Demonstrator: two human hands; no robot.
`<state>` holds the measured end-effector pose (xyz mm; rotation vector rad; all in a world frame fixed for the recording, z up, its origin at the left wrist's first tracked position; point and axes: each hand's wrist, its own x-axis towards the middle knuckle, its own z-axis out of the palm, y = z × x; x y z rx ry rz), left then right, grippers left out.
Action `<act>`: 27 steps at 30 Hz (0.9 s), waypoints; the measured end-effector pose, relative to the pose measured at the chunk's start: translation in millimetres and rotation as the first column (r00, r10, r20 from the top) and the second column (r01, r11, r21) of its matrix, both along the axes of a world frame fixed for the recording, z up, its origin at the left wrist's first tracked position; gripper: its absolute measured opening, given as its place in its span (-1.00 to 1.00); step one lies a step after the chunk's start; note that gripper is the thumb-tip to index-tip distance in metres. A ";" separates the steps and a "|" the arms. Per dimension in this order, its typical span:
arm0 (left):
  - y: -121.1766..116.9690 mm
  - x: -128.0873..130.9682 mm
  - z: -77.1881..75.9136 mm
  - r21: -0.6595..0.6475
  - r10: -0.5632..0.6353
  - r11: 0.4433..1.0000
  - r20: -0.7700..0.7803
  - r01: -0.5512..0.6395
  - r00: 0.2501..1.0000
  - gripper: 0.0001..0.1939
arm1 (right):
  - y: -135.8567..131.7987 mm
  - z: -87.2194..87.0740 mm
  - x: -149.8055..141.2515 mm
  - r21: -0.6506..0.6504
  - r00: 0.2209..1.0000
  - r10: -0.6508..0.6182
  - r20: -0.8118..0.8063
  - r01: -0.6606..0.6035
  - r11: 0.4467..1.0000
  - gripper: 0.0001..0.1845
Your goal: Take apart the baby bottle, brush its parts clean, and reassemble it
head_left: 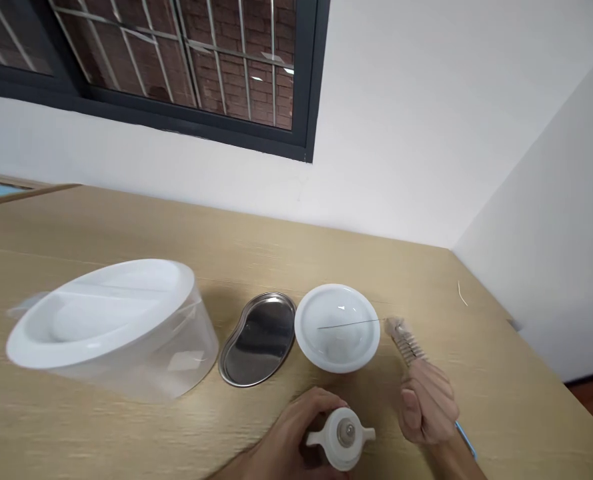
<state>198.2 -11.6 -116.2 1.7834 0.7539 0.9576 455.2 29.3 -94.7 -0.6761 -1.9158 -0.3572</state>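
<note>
My left hand (296, 433) is at the bottom of the view, gripping a white baby bottle (341, 437) with two side handles and a teat-like top. My right hand (426, 403) is closed around the blue handle of a bottle brush (406, 341). The brush's pale bristles point up and to the left, and a thin wire runs from them across a round white domed lid (337, 328). Left of that lid lies a steel kidney dish (259, 340). Further left stands a large clear plastic tub (111, 327) with a white rim and insert.
All of this rests on a light wooden table (286, 260), whose far edge meets white walls in a corner at the right. A dark-framed barred window (176, 60) shows brick beyond. A small pale fibre (461, 293) lies on the table, and a wooden floor shows at the lower right.
</note>
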 end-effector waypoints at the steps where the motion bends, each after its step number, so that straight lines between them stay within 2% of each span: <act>1: 0.1 -0.5 -0.5 0.009 0.007 1.000 0.011 -0.008 1.000 -0.35 | 0.3 0.0 0.0 0.003 1.000 0.012 0.007 -0.012 1.000 -0.66; 10: 6.9 0.8 -7.9 0.045 0.050 0.998 -0.024 -0.049 0.998 -0.35 | 11.8 -7.4 6.3 0.076 0.999 -0.045 -0.020 0.046 0.996 -0.60; 12: 7.3 0.9 -10.0 0.021 0.061 0.998 -0.036 -0.061 0.997 -0.33 | 17.3 -6.6 19.1 0.091 0.992 -0.114 -0.055 0.119 0.989 -0.57; 14: 6.9 0.5 -10.8 -0.011 0.058 0.998 -0.019 -0.059 0.998 -0.29 | 24.4 -4.6 39.8 0.069 0.959 -0.257 -0.117 0.266 0.961 -0.52; 15: 6.4 0.2 -10.4 -0.021 0.054 0.998 -0.003 -0.054 0.999 -0.26 | 28.4 -3.6 52.7 0.022 0.909 -0.390 -0.150 0.397 0.918 -0.48; 18: 5.2 -1.8 -6.4 0.002 0.054 0.999 -0.002 -0.054 0.999 -0.11 | 39.6 -1.8 95.5 -0.116 0.803 -0.565 -0.192 0.553 0.825 -0.47; 20: 5.0 -3.7 -3.9 0.094 0.097 0.991 -0.026 -0.094 0.995 -0.04 | 45.3 -2.2 121.5 -0.216 0.718 -0.662 -0.215 0.626 0.750 -0.48; 22: 6.0 -6.5 -3.7 0.235 0.158 0.960 -0.001 -0.153 0.987 -0.10 | 49.1 -4.4 141.5 -0.317 0.633 -0.740 -0.227 0.670 0.671 -0.49; 24: 9.2 -10.8 -5.3 0.372 0.249 0.890 0.088 -0.264 0.964 -0.22 | 51.4 -8.8 154.8 -0.407 0.557 -0.799 -0.226 0.691 0.597 -0.50; 27: 16.5 -17.8 -2.3 0.480 0.445 0.734 0.197 -0.481 0.874 -0.35 | 53.9 -19.7 165.0 -0.527 0.483 -0.852 -0.202 0.680 0.510 -0.53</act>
